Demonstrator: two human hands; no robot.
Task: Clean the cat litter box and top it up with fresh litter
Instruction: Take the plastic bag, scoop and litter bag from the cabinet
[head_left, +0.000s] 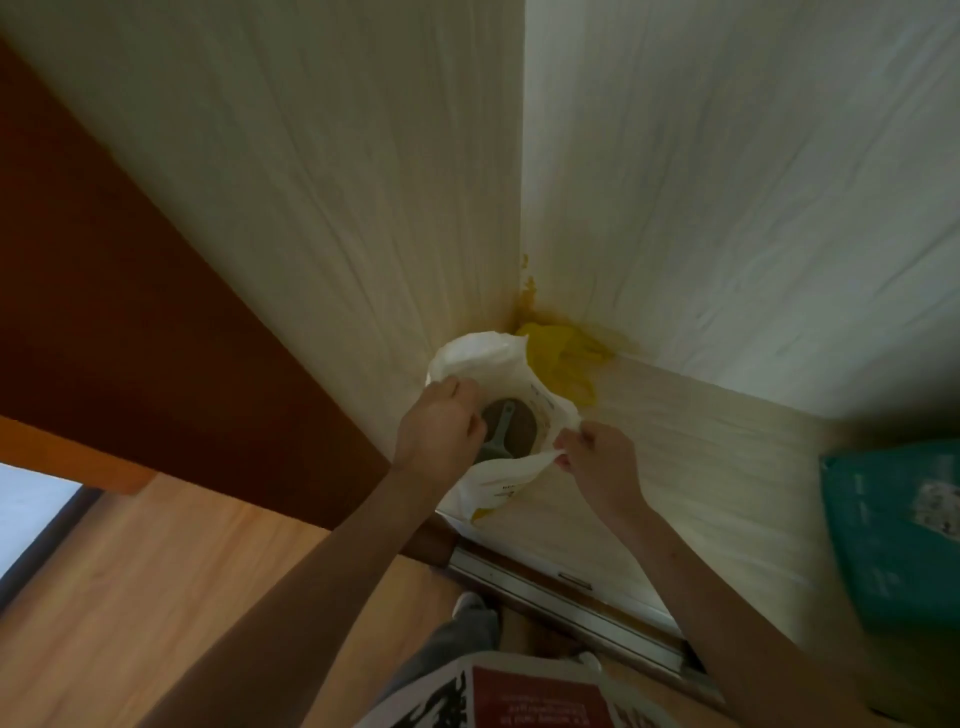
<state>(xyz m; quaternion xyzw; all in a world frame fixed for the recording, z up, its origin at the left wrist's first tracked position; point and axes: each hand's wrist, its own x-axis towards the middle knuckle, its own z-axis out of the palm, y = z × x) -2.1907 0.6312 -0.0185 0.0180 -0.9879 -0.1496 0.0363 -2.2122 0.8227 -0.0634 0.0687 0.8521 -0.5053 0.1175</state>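
Observation:
A white plastic bag (488, 358) stands in the corner where two pale walls meet, its mouth pulled open. Inside it I see brown litter (522, 428) and a grey scoop (497, 434) lying handle-down. My left hand (439, 428) grips the bag's left rim. My right hand (597, 457) pinches the right rim between fingers and thumb. A yellow bag (563, 364) lies crumpled behind the white one, against the corner.
A teal litter sack (893, 525) stands at the right edge. A dark brown door (130, 312) runs along the left. A metal door track (566, 592) crosses the wooden floor (182, 597) near my feet. The floor past the track is pale.

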